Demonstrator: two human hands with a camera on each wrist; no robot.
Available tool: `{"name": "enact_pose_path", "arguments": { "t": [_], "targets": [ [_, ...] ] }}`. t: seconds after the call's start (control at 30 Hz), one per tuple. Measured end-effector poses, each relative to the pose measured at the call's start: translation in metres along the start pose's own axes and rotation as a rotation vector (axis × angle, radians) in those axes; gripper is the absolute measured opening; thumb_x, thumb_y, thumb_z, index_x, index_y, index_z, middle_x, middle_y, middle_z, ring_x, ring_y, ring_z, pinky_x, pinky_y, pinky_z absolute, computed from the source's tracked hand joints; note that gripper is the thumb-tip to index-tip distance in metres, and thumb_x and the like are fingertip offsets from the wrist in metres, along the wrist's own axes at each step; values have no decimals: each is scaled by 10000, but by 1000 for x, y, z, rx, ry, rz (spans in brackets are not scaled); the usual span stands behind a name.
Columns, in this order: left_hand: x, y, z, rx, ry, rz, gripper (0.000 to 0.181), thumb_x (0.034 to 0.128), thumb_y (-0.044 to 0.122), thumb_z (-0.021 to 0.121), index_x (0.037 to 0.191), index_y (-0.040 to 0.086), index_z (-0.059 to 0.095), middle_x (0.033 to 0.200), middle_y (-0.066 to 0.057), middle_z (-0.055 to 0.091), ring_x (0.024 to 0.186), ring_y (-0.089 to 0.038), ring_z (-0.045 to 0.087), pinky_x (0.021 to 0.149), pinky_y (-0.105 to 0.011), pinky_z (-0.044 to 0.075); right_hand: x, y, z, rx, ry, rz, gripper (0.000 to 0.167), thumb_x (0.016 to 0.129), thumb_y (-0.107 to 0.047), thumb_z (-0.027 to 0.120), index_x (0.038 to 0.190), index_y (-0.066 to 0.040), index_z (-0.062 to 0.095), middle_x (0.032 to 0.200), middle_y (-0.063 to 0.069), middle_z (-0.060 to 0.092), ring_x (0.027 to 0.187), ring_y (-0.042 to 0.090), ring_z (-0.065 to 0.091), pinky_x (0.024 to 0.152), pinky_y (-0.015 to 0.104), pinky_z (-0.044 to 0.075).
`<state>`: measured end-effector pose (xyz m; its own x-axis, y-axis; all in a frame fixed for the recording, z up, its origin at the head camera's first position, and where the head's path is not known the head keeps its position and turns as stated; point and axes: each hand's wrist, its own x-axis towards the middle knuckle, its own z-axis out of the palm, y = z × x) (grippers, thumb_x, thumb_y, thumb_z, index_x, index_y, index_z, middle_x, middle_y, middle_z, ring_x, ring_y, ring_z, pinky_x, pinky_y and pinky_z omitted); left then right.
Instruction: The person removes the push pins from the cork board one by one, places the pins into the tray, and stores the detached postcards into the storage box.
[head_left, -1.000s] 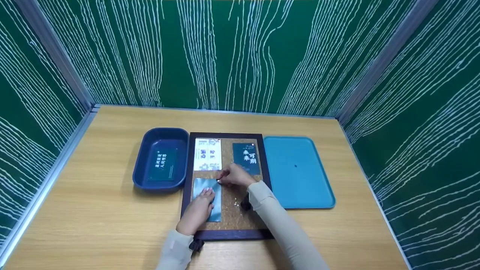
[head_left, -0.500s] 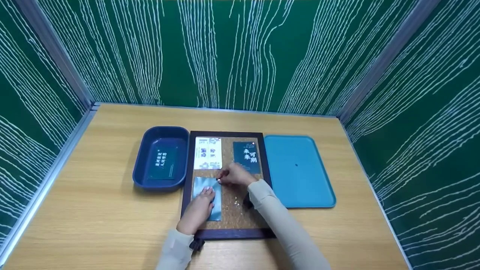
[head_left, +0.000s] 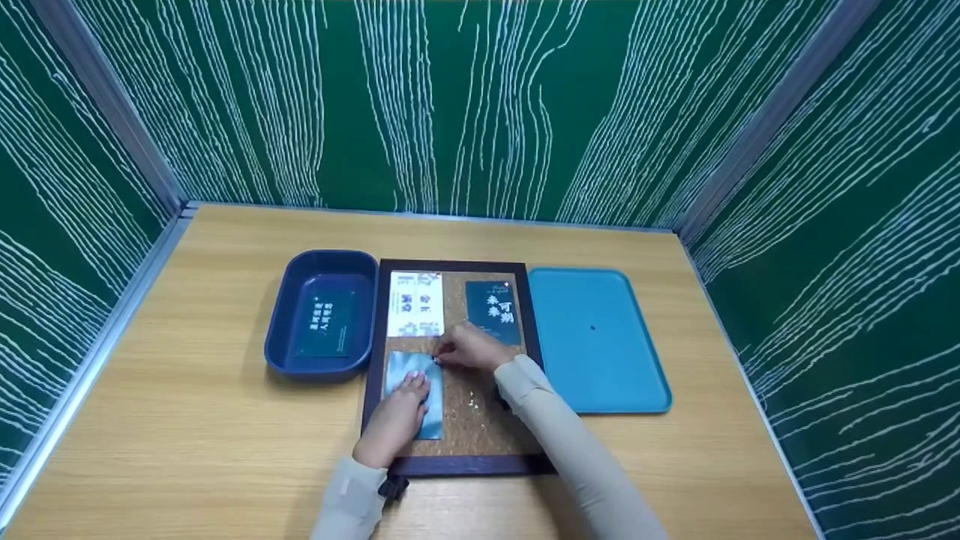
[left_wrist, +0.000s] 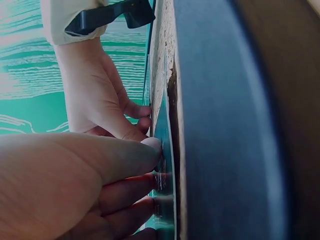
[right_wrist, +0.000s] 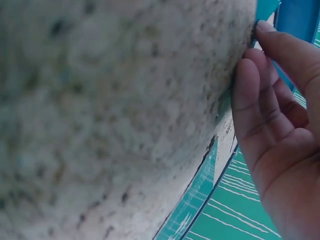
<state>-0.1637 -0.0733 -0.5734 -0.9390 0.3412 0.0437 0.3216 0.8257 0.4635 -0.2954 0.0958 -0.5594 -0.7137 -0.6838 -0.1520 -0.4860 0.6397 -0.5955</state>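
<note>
A shiny blue-teal card (head_left: 430,424) lies on the lower left of a framed cork board (head_left: 459,442). My left hand (head_left: 397,420) rests on it, fingers laid flat across its middle. My right hand (head_left: 471,349) has its thumb and fingertips together at the card's upper right corner, where they pinch a small shiny push pin (head_left: 436,361), mostly hidden. In the right wrist view, the right hand's fingertips (right_wrist: 247,75) touch the board face. Several loose clear pins (head_left: 472,403) lie on the cork below that hand.
A white patterned card (head_left: 416,304) and a dark green card (head_left: 491,304) are on the board's upper half. A dark blue bin (head_left: 277,330) holding another green card (head_left: 326,324) stands left. A flat light-blue tray (head_left: 600,345) lies right. Green walls enclose the wooden table (head_left: 187,420).
Both hands keep their places on the card and at its corner. The right fingers shift very slightly at the pin; the head view tilts a little.
</note>
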Motion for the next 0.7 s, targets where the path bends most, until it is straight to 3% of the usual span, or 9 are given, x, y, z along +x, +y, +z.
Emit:
{"name": "enact_pose_path", "arguments": {
  "t": [0.37,0.6,0.7],
  "targets": [
    [1,0,0,3,-13,-14,387,939,100,581,1294,-53,570,1386,-218,524,1312,-379,472,1077,-483,410,0,-2,0,-134,-11,-87,176,934,-184,628,1062,-151,745,955,12,735,716,42,647,626,144,531],
    [0,0,1,18,5,4,387,921,80,597,1279,-65,577,1370,-228,536,1299,-378,486,1077,-471,412,1,0,2,-280,47,-247,152,920,-157,646,1017,-112,756,934,27,730,794,95,677,690,158,548],
    [0,0,1,14,11,8,388,914,71,601,1275,-71,577,1366,-233,537,1296,-380,488,1079,-470,409,1,0,2,-313,50,-272,146,917,-157,650,1004,-108,756,921,28,727,797,105,677,691,161,548]
  ]
}}
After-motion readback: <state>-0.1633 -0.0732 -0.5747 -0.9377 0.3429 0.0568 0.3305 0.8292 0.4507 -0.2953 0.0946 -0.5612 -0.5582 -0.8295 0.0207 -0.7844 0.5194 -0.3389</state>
